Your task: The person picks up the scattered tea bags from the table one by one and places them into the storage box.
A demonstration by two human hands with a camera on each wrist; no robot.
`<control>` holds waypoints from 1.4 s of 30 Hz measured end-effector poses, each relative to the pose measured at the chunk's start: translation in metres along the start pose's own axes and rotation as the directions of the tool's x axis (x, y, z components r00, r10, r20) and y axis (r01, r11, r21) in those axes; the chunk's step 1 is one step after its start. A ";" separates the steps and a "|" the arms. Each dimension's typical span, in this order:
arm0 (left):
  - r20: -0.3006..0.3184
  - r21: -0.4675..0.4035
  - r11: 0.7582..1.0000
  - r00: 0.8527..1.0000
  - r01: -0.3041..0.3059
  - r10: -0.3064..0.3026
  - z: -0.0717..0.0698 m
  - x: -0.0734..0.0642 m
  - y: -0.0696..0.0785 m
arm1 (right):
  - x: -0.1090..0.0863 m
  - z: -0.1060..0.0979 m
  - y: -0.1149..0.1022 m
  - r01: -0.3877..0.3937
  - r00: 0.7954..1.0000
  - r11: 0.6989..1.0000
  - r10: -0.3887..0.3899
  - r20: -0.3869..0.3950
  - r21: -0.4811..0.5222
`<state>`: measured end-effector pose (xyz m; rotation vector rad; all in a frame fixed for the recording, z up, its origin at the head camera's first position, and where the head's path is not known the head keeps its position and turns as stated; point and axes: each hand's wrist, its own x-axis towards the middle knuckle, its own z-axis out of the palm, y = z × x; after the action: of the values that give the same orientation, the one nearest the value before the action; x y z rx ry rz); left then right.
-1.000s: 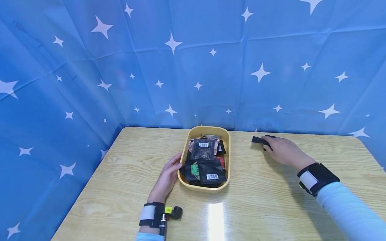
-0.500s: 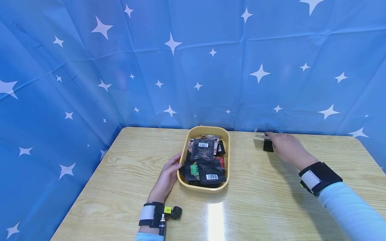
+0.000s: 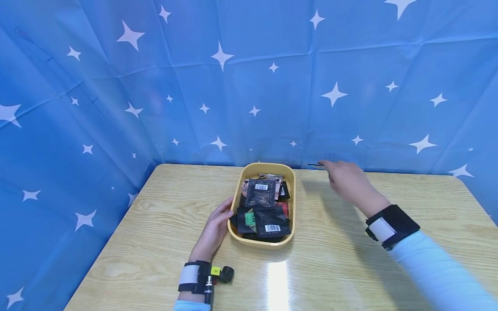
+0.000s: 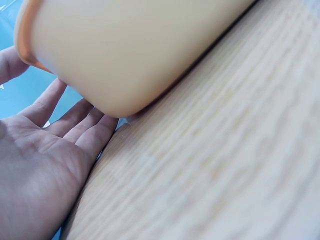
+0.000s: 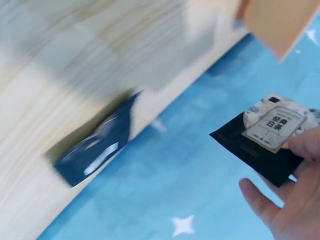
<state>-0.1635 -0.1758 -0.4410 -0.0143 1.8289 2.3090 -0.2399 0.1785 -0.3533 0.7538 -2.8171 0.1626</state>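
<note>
My right hand (image 3: pixel 350 183) pinches a black square sachet (image 5: pixel 272 131) with a pale printed label, thumb on its face. From the head view this sachet shows only as a thin edge beyond my fingertips, above the table's back edge. A second dark sachet (image 5: pixel 97 142) lies on the table in the right wrist view; in the head view it is hidden. My left hand (image 3: pixel 214 226) rests against the left side of a yellow box (image 3: pixel 292 216), fingers extended along its wall. Inside the box lie several sachets (image 3: pixel 261 193), mostly black, some with printed pictures or barcodes.
The wooden table (image 3: pixel 155 242) ends at the back against a blue curtain (image 3: pixel 272 99) with white stars. A strap with a small black camera (image 3: pixel 227 274) sits on the left wrist, close to the box's near end.
My right hand has lifted the pinched sachet off the table, turned it edge-on and carried it leftward, toward the box. My left hand and the box stay as they were.
</note>
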 end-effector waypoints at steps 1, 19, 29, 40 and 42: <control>0.001 0.000 1.000 1.000 0.000 0.000 0.000 0.000 0.000 | 0.002 -0.002 -0.005 -0.001 1.000 1.000 0.001 -0.003 0.000; -0.010 -0.002 1.000 1.000 0.015 -0.015 0.000 0.000 0.003 | 0.027 -0.009 -0.082 0.178 0.976 0.984 -0.177 -0.128 -0.003; 0.001 0.010 1.000 1.000 0.016 -0.016 0.000 0.001 0.003 | 0.040 0.003 -0.105 0.155 0.988 0.988 -0.155 -0.012 -0.020; 0.008 -0.017 1.000 1.000 0.013 -0.013 0.000 0.001 0.002 | 0.046 0.022 -0.108 0.133 0.989 0.991 -0.133 0.059 0.004; 0.005 -0.018 1.000 1.000 0.011 -0.011 0.000 0.000 0.002 | 0.045 0.025 -0.109 0.137 0.989 0.990 -0.138 0.060 0.016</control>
<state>-0.1642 -0.1759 -0.4389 -0.0211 1.8007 2.3164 -0.2277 0.0589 -0.3609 0.9684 -2.8104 0.1358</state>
